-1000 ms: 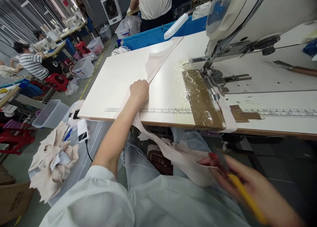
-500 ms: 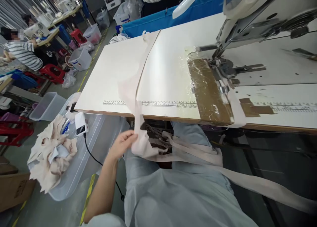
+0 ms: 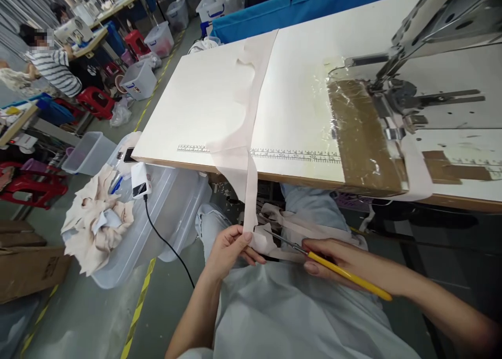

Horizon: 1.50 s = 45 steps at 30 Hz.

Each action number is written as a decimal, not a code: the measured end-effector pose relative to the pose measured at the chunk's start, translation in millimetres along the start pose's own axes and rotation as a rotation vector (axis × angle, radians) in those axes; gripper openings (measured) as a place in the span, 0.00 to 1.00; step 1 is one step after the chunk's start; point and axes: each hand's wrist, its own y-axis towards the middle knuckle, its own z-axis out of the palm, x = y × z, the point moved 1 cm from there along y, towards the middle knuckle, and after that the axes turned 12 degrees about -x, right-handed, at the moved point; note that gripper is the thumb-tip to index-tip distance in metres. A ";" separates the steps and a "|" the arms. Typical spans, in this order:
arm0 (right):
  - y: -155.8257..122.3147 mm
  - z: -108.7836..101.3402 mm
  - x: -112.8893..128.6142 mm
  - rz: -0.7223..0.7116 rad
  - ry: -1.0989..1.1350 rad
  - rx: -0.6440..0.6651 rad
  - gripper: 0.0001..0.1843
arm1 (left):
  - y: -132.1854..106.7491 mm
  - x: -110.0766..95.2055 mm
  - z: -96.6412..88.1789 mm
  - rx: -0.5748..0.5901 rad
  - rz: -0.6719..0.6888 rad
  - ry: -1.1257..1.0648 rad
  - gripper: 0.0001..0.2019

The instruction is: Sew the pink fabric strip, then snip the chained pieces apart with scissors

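Observation:
My left hand (image 3: 233,249) pinches a pale pink fabric strip (image 3: 251,192) between thumb and fingers, just below the table's front edge. The fabric runs up from there across the white tabletop, where a wider, curve-edged part of it lies flat. In my right hand (image 3: 333,257) is a pair of thread snips (image 3: 349,279) with a yellow handle. Their metal blades point left at the strip, close to my left fingers; whether they touch it I cannot tell. More of the pale strip lies loosely over my lap, partly hidden by my right hand.
A sewing machine (image 3: 408,82) stands on the right of the white table (image 3: 294,108), with brown tape (image 3: 356,134) in front of it. To the left, a clear plastic bin (image 3: 157,207) bears fabric scraps (image 3: 98,218) and a white cabled device (image 3: 140,180). A person in stripes sits far left.
My right hand has come into view with the thread snips. My left hand has shifted right with the strip, and the fabric on the table lies more spread out. The view has turned slightly.

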 end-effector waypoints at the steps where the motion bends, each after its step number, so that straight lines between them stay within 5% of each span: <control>1: 9.3 -2.8 6.8 -0.005 0.003 0.109 0.26 | -0.9 -0.6 -1.3 -0.007 -0.010 0.004 0.29; 3: 24.2 -7.0 16.1 -0.007 -0.016 0.274 0.26 | -2.3 -1.2 -4.1 -0.026 -0.026 0.007 0.29; 7: 39.7 -9.3 23.2 -0.016 -0.074 0.319 0.26 | -4.7 -2.0 -10.1 -0.056 -0.035 0.003 0.30; 27: 39.9 -3.1 33.2 -0.174 -0.352 0.078 0.21 | -2.6 -3.5 -9.0 -0.023 -0.035 0.061 0.30; 45: 43.8 7.0 19.8 -0.169 -0.338 0.008 0.19 | 0.5 0.2 -13.5 0.014 -0.062 0.154 0.28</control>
